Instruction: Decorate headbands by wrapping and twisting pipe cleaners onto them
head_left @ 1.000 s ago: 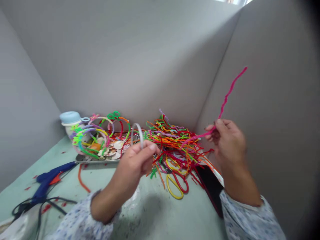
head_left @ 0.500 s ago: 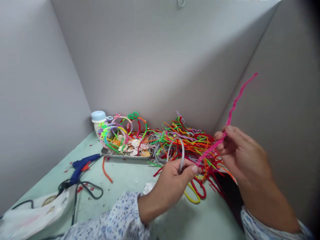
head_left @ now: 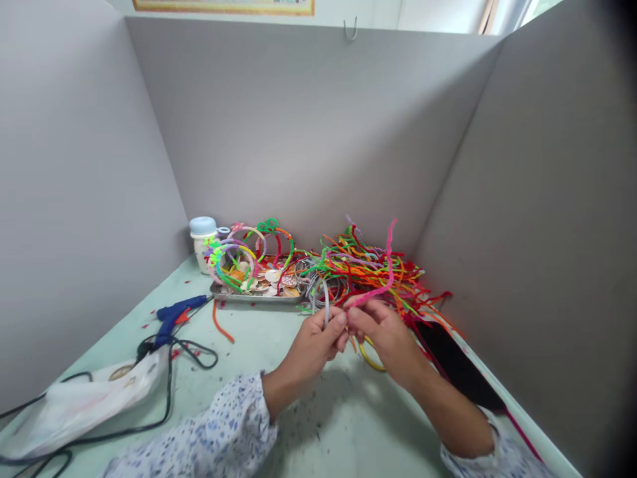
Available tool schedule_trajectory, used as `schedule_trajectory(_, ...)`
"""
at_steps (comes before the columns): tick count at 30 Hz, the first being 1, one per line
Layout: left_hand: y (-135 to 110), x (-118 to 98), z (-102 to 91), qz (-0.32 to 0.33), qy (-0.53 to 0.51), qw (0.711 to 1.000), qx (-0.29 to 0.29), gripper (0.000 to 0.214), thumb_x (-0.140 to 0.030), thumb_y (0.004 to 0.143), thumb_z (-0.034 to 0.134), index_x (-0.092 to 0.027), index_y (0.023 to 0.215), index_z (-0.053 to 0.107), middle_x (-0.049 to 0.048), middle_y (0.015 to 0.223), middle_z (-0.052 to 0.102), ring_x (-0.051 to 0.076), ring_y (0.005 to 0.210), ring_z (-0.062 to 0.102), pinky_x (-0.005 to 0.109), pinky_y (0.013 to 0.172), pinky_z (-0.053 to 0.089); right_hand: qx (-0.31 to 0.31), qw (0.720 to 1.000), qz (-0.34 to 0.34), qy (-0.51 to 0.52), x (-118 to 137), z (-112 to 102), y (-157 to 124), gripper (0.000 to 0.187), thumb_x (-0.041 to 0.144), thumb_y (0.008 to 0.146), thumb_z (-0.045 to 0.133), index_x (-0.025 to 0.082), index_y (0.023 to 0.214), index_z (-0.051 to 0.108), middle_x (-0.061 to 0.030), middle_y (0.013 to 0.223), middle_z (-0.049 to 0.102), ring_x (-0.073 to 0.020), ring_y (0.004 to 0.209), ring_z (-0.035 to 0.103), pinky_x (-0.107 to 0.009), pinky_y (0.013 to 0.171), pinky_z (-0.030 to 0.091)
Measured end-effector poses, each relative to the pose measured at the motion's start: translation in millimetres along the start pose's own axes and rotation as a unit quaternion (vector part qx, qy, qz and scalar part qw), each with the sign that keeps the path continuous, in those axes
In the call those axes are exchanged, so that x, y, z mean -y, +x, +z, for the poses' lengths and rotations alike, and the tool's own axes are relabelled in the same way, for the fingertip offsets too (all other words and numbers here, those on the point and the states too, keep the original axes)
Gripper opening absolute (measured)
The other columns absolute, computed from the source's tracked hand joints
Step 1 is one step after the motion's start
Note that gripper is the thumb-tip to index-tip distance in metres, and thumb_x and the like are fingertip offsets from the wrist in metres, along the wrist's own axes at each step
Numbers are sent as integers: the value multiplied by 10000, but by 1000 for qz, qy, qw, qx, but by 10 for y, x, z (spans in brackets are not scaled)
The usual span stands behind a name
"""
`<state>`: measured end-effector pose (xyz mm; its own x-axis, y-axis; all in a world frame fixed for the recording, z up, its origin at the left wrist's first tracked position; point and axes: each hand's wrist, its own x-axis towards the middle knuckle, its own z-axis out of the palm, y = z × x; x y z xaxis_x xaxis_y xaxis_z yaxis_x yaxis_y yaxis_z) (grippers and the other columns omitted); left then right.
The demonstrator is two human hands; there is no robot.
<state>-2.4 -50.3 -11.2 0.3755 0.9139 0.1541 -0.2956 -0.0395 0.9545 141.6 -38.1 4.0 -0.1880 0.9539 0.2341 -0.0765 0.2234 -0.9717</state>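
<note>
Both hands meet above the middle of the table. My left hand is closed on a thin grey headband, whose curved end stands up from between thumb and fingers. Between the fingertips of my right hand is a fuzzy pink pipe cleaner; its free end bends upward. The fingers hide where the pipe cleaner and the headband come together. Behind the hands lies a heap of mixed coloured pipe cleaners. Part of a yellow loop shows under my right hand.
A metal tray carries loose discs and several colourful wrapped headbands. Behind it stands a blue-lidded white bottle. A blue glue gun with its cord lies left, near a white plastic bag. A black phone-like slab lies right.
My right hand has come down and left to meet my left hand, bringing the pink pipe cleaner along. The pipe cleaner, earlier stretched straight between the hands, now bends upward. The view has tilted up.
</note>
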Motion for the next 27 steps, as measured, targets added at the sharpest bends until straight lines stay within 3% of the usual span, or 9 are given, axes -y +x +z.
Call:
schedule_trajectory(4,-118,173,-81,-14,8,1000,-3,328,-477,856,544,-170,754,491,-63,569,411,64,438,239,229,430,154,-56,995,-8,-83,-203,119,-151,240,414,813,618,178,783,646,21,587,564,-134,531,505,-243,492,402)
schedule_trajectory(7,-145,263,-154,-28,23,999,-13,299,-437,835,589,-152,769,525,-55,599,447,55,434,229,231,429,144,-102,989,-20,-104,-387,181,-168,245,418,828,596,181,813,655,-18,679,628,-165,584,549,-263,512,421)
schedule_trajectory(10,-139,349,-211,-27,30,999,-28,304,-404,840,594,-139,701,540,-67,536,387,61,432,231,238,434,147,-141,982,-49,-115,-604,221,-185,228,419,843,577,200,840,640,-34,753,650,-194,647,580,-284,549,447)
schedule_trajectory(14,-140,457,-219,-34,31,998,-43,331,-413,840,596,-133,668,555,-57,526,392,66,436,245,241,438,148,-126,985,-60,-105,-780,214,-243,202,395,881,541,208,870,616,-24,762,633,-192,656,584,-291,582,468)
schedule_trajectory(19,-143,547,-194,-36,34,998,-50,402,-474,855,557,-141,630,532,-45,546,387,72,461,262,233,448,170,-67,983,-88,-144,-757,173,-273,219,347,923,485,209,836,630,-21,737,601,-184,668,578,-300,645,471)
schedule_trajectory(23,-117,600,-218,-39,56,996,-58,426,-490,849,555,-137,613,525,-40,549,405,67,465,270,223,449,176,-92,966,-124,-207,-771,157,-256,276,320,935,466,204,734,617,-14,699,598,-180,721,574,-295,716,446)
schedule_trajectory(27,-108,627,-246,-44,70,994,-64,379,-468,844,574,-139,658,545,-43,558,427,64,466,279,215,454,188,-132,962,-121,-204,-863,134,-238,254,344,929,477,190,789,623,-31,774,629,-177,752,578,-282,713,449)
